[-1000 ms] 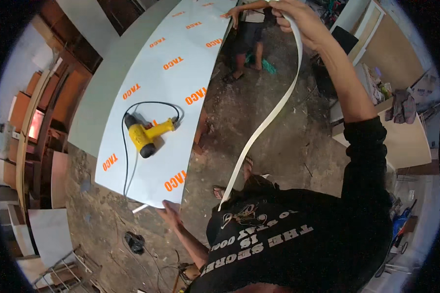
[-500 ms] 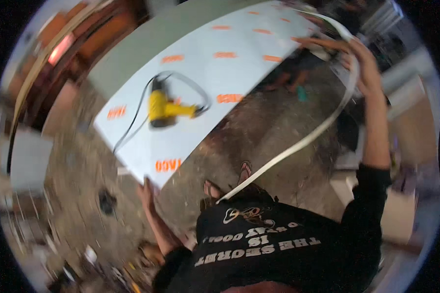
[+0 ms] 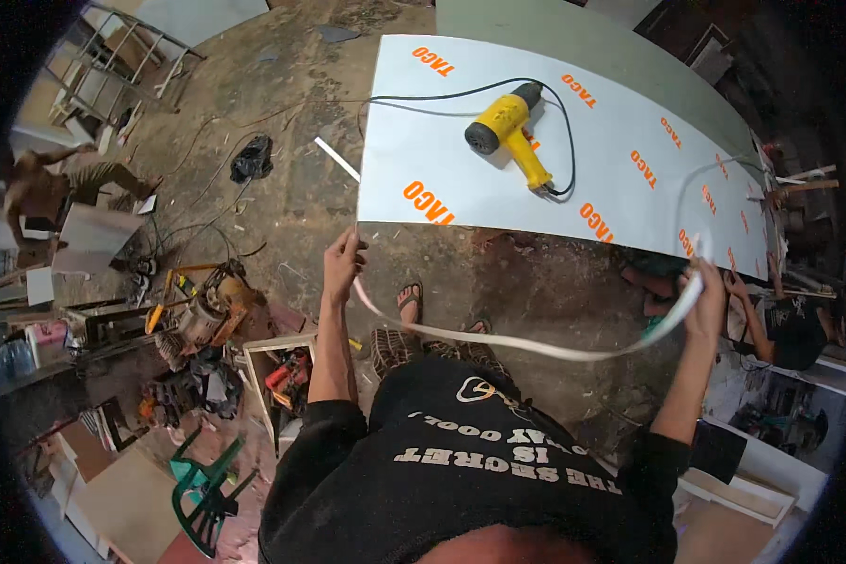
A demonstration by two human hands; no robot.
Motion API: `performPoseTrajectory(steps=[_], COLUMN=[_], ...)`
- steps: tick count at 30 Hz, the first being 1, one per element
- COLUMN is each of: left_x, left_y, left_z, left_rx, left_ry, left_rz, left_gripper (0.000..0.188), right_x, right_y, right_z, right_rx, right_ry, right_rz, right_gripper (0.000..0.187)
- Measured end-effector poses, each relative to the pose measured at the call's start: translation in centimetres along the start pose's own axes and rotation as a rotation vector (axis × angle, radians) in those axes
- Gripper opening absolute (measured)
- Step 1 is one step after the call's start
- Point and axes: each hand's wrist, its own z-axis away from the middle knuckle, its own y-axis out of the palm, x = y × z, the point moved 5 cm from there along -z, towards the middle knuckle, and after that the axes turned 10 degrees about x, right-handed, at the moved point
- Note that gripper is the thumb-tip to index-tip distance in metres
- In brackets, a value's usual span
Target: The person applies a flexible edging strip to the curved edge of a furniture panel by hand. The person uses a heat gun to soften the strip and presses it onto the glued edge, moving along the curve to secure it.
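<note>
A long white edging strip (image 3: 536,349) sags in a curve in front of my body, between my two hands. My left hand (image 3: 342,268) is closed at the near left corner of a white board with orange print (image 3: 479,197), fingers pinched on the strip there. My right hand (image 3: 705,299) grips the strip farther along, by the board's near edge; past it, the strip loops blurred over the board. A yellow heat gun (image 3: 506,132) with a black nozzle lies on the board, its black cord curling around it and off the left edge.
Under the white board is a larger grey-green sheet (image 3: 526,23). One person (image 3: 42,193) sits on the floor at far left; another person (image 3: 790,329) is at the right. A yellow machine (image 3: 202,305), a green plastic chair (image 3: 202,493) and a black bag (image 3: 252,160) are at left.
The view has turned, so the board now lies across the upper right. My right hand has come down and nearer along the strip, which hangs in a lower curve. The left hand remains at the board corner.
</note>
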Motion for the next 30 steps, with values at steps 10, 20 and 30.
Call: performPoseTrajectory(steps=[10,20,30], left_x=[3.5,4.4,4.9], left_y=[2.8,2.7,2.5], left_z=[10.1,11.7,9.9], left_rx=[-0.152,-0.009,0.347], left_ry=[0.091,-0.069,-0.140], left_rz=[-0.087,0.021,0.140], left_gripper=[0.034,0.037,0.050], right_x=[-13.4,-18.4,-15.3], right_y=[5.4,-1.7,24.3], right_z=[-7.3,-3.1,-11.7], right_rx=[0.138,-0.296,0.144], right_ry=[0.085,-0.144,-0.517], right_rz=[-0.073,0.707,1.228], right_gripper=[0.039,0.077,0.074])
